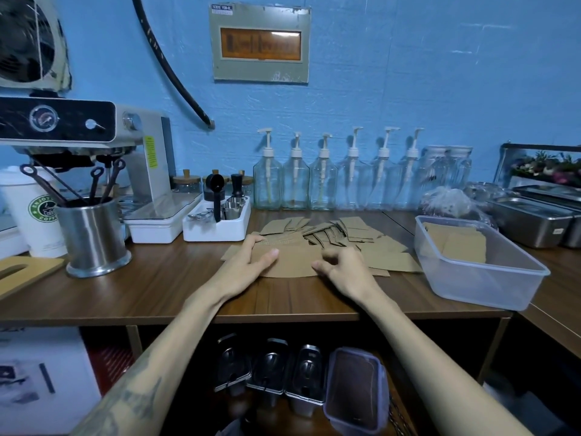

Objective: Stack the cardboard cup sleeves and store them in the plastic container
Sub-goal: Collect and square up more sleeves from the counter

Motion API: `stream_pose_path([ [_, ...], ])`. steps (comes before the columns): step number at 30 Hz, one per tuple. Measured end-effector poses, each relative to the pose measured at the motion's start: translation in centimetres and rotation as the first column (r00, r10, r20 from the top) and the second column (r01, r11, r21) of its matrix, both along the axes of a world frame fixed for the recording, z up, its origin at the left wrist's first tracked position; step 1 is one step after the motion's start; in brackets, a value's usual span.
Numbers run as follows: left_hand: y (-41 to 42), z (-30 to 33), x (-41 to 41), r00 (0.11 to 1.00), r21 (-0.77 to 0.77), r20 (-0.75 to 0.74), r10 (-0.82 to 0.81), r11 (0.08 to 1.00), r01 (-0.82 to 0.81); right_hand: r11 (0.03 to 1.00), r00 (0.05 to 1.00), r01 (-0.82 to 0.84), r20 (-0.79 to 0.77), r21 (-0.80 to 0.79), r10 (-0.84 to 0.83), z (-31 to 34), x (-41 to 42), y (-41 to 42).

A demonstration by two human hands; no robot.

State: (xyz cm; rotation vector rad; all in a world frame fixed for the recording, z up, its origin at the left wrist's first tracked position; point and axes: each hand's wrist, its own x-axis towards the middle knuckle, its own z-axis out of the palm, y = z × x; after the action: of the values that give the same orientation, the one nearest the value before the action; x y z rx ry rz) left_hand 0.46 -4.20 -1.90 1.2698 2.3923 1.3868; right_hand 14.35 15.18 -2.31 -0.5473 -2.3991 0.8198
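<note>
A loose spread of flat brown corrugated-cardboard cup sleeves [339, 240] lies on the dark wood-grain counter [157, 287], between a white plastic tray of metal measuring cups [217, 225] and the clear rectangular plastic container [478, 269] at the right. The container stands open near the counter's right end and already holds a few sleeves [456, 243] leaning toward its rear wall. Nearest the person, a small pile of sleeves [292, 262] lies flat under both hands. The left hand [251, 256] rests on the pile's left portion with fingers straight and close together, pressing down. The right hand [339, 265] sits at the pile's right edge with fingers curled; whether they pinch the cardboard edge or merely touch it cannot be determined. Judgement: the stacking step is in hand, with most sleeves behind the pile not yet gathered. The sleeves appear light, thin and moderately stiff, though liable to crease if bent; their flat faces likely slide over one another, so a stack may fan out when lifted. The sounder hold would be across the short ends, or thumb above and fingers below at the long edge, with the stack squared first. The container's walls look rigid enough to take a stack laid flat or set on edge against the sleeves already inside.
</note>
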Motion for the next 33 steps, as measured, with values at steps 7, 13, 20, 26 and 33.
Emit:
stream_pose_path([
  [7,-0.1,-0.4,-0.6,0.994,0.023,-0.095,-0.045,0.999,0.047,0.988,0.998,-0.052,-0.035,0.147,0.057,0.3,-0.3,-1.1],
  [13,-0.1,-0.4,-0.8,0.987,-0.011,-0.148,-0.061,0.998,0.060,0.968,0.969,-0.245,0.051,0.060,0.242,1.3,-1.3,-2.7],
  [20,0.0,-0.2,0.0,0.995,-0.093,-0.104,0.009,0.995,-0.019,0.966,0.976,-0.208,-0.105,-0.152,0.193,0.4,-2.1,-2.6],
  [26,0.3,-0.3,-0.3,0.994,-0.161,-0.109,0.006,0.987,-0.024,0.980,0.976,-0.189,-0.119,-0.061,0.181,-0.1,-2.3,-1.6],
  [33,0.4,-0.5,-0.1,0.989,-0.178,-0.150,0.008,0.983,-0.035,0.968,0.968,-0.237,-0.062,0.083,0.242,0.3,-1.8,-2.0],
])
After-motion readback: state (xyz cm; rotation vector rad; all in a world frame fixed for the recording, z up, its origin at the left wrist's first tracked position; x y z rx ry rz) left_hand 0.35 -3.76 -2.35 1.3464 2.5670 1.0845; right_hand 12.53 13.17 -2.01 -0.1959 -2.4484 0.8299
